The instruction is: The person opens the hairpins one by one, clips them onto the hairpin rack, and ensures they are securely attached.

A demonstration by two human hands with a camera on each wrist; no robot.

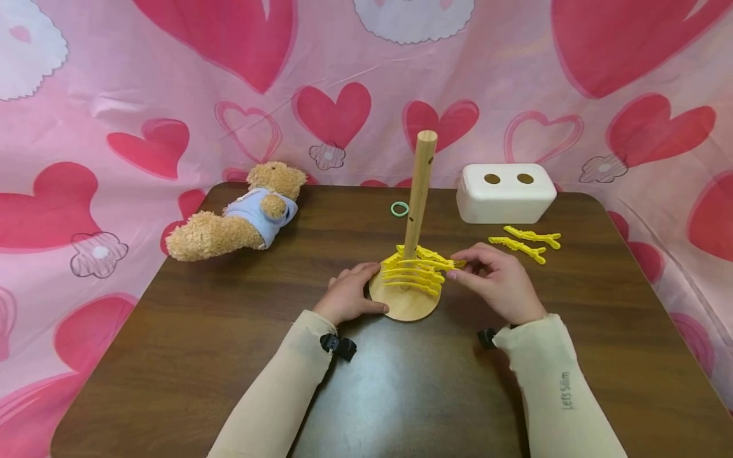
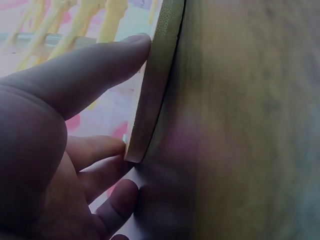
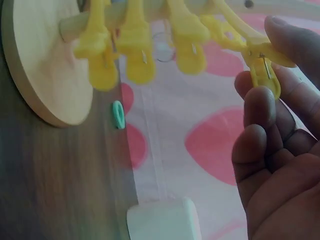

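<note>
Cream sleeves (image 1: pixel 280 388), one lettered, meet black wristbands (image 1: pixel 339 346).

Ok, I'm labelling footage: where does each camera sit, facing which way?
Head: on the head, facing forward and down over the brown wooden table; left hand, right hand and cream fabric sleeves show.
Left wrist: worn there, facing the round pale wooden base; left hand shows.
Right wrist: likewise, facing yellow plastic clips; right hand shows.
Head and right wrist share the thin green ring.
</note>
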